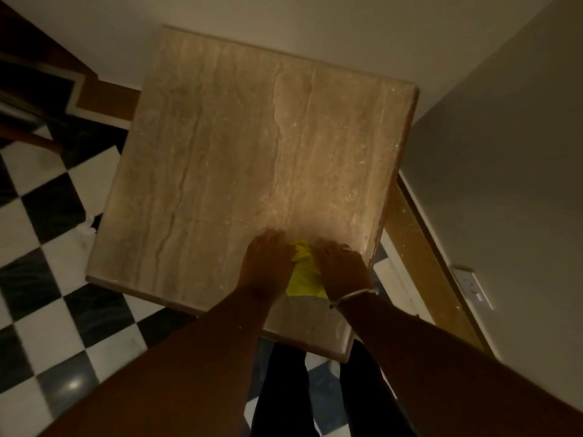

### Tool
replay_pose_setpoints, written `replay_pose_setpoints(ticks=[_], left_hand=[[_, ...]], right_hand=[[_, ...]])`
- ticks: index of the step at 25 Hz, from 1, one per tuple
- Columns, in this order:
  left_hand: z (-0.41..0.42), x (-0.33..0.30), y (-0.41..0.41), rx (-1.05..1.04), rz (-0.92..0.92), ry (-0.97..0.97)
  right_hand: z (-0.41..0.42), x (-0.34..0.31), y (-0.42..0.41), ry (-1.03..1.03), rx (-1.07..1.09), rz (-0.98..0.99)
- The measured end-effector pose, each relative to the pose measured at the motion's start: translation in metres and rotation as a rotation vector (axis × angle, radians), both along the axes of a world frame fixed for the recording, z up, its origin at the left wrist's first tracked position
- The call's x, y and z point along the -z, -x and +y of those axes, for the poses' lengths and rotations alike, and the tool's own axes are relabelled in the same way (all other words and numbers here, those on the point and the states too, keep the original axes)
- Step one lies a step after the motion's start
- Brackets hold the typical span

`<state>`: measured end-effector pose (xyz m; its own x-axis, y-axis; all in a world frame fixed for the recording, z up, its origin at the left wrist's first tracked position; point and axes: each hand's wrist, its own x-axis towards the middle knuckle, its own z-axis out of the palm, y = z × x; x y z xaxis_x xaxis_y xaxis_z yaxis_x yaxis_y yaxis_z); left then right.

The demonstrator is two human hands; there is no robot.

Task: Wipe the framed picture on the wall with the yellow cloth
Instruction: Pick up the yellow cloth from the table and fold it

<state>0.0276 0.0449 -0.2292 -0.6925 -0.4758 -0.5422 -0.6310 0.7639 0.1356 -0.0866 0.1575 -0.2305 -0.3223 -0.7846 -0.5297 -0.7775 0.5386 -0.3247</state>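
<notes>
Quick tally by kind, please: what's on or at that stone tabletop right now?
Hands: 2, left hand and right hand
Yellow cloth: 1
Bracelet: 1
Ring: 1
Total: 5, all at the tabletop

You stand at a square stone-topped table (220, 159) set into the corner of the room on a black-and-white chequered floor (47, 247). Near its front edge, toward the front right corner, a crumpled yellow cloth (303, 272) lies on the top, with your left hand (266, 263) and right hand (340, 266) pressed on it.
</notes>
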Motion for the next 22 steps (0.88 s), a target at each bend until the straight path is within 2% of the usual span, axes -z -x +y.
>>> replay_pose_setpoints(ticks=[4,7,10,13,17,22], left_hand=[[-0.003,-0.016,0.004,-0.167,0.076,-0.209],[-0.009,-0.027,0.011,-0.197,0.113,-0.355],[-0.014,-0.043,0.012,-0.270,0.196,-0.464],[-0.019,-0.078,0.018,-0.140,0.184,-0.475],[-0.023,-0.182,0.062,0.127,0.291,-0.484],[-0.002,-0.357,0.155,0.383,0.588,-0.559]], right_hand=[[0.000,0.002,-0.001,-0.024,0.035,-0.026],[-0.007,0.004,0.003,-0.007,0.078,-0.028],[-0.015,-0.007,0.006,0.036,0.133,-0.163],[-0.009,-0.048,0.016,-0.019,0.254,-0.304],[0.013,-0.170,0.051,0.070,0.316,-0.347],[0.081,-0.371,0.124,0.271,0.400,-0.050]])
